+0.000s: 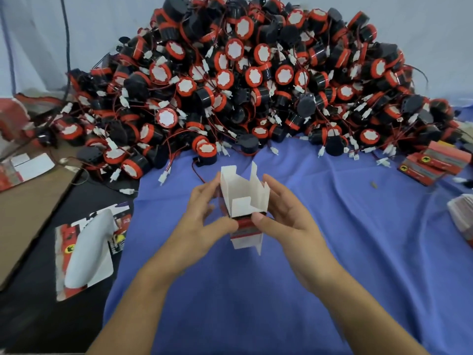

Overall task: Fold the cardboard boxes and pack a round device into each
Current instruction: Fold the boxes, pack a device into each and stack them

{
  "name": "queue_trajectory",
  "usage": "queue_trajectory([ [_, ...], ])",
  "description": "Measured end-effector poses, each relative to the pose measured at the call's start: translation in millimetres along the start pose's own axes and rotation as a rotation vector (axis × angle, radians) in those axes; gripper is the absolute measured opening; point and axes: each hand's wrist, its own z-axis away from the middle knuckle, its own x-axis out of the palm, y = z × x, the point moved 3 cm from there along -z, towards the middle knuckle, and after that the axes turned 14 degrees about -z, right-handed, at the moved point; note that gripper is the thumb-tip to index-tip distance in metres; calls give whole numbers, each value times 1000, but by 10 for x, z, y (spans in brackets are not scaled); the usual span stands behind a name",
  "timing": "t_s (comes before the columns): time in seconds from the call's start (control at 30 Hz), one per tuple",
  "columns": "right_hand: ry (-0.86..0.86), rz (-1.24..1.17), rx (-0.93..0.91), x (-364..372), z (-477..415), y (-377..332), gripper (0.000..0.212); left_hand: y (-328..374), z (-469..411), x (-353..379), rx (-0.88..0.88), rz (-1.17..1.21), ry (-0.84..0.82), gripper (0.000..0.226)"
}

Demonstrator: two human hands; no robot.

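**user1:** where's the box (243, 198) right now?

**user2:** held over the blue cloth (332, 226), left hand (204, 216) and right hand (284, 213) both pinching its sides. open end points away at the pile of devices (230, 85), nearest device (206, 149) just beyond, slightly toward the left hand.

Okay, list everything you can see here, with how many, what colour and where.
box: one, white inside, red and black outside, centre, between both hands
round devices: large pile, uncountable, black and red, white faces, far side of cloth
cloth: one, blue, under pile and hands
red boxes: a few, red, right edge of cloth
flat box blanks: small stack, red and white, dark surface at left
cardboard sheet: one, brown, far left
left hand: one, grips box's left side
right hand: one, grips box's right side
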Motion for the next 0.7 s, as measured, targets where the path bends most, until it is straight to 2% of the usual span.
queue_trajectory([
  [0.17,-111,152,83,-116,-27,17,85,-99,52,-118,66,-48,-76,76],
  [0.3,-61,323,53,-113,-67,-37,96,-155,44,-139,52,8,11,63],
  [0.37,-2,389,6,-101,-75,-35,88,-165,43,-118,44,17,29,60],
  [0.47,8,388,-18,-94,-84,-21,80,-125,58,-49,80,22,-41,67],
  [0.6,-102,143,91,-115,-106,-38,70,-127,57,-91,70,79,-56,89],
  [0.7,-96,149,65,-211,-126,-89,52,-137,47,-173,0,144,86,79],
])
